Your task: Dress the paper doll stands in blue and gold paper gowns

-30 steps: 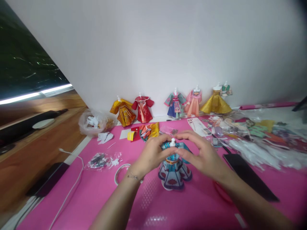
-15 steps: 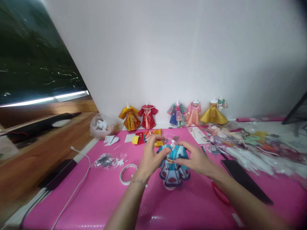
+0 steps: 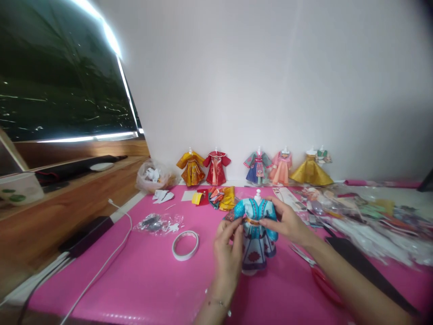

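Note:
A small blue and white doll dress [image 3: 254, 241] with flower patterns stands upright on a white mini mannequin [image 3: 257, 195] on the pink table. A gold belt [image 3: 253, 221] crosses its waist. My left hand [image 3: 228, 246] pinches the dress's sleeve edge on the left side, thumb and fingers close together. From the right, my right hand [image 3: 287, 222] grips the bodice, thumb at the waist and fingers behind the shoulder. Red-handled scissors [image 3: 323, 280] lie partly under my right forearm.
A tape roll [image 3: 185, 246] lies left of my hands. Several dressed mannequins, including a red dress [image 3: 216, 168], line the wall. Plastic-wrapped pieces [image 3: 365, 225] heap at the right beside a black flat object [image 3: 365, 266]. A white cable [image 3: 115, 253] runs down the left.
My left hand has dropped from the dress's shoulder to its sleeve edge. The sleeve on the left is now spread outward. The view has shifted, showing the scissors more fully.

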Motion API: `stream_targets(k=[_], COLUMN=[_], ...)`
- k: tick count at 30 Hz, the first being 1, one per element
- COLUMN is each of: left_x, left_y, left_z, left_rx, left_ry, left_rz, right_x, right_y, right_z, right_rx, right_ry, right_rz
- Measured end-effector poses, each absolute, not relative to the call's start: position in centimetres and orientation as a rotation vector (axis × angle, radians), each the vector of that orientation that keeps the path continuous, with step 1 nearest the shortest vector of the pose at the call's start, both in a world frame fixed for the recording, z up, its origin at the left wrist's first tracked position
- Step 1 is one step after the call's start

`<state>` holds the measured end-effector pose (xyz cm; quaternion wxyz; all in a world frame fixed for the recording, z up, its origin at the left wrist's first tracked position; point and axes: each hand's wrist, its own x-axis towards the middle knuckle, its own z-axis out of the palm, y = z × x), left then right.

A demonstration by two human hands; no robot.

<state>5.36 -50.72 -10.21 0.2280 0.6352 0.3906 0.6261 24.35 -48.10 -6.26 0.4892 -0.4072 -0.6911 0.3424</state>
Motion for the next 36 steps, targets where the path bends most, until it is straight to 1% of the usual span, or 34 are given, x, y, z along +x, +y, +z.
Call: stream_targets(k=[6,10,14,18,21,24,36], left_x=[4.9,3.8,2.9,2.1,1.7,1.6,2.0], left_y=[-53.2,-56.6,-59.8,-62.1,-63.2,-63.5,-62.2], left_z=[-8.1,-7.7,-9.6,-12.2,-13.3,-13.8,-14.0], left_rx=[1.777,1.735,1.598,1.511,1.479,1.474,1.415], left_ry=[1.021,1.091,1.167,1.139,1.091,1.065,1.092], left_rz=[1.678,1.506,1.288,1.222,1.215,1.208,1.106], right_x=[23.5,22.5,21.3,20.6,20.5,20.6,21.1], right_y=[-50.1,-53.7,-57.3,-59.8,-60.9,-61.3,-60.7], right_z=[-6.2,-7.3,-9.9,-13.2,-14.9,-15.7,-15.1], right_rx=[-0.869,-0.813,-0.797,-0.771,-0.801,-0.86,-0.898], right_ry=[-1.509,-1.399,-1.234,-1.094,-1.055,-1.049,-1.09], right_rz=[1.035,1.274,1.499,1.654,1.683,1.665,1.698])
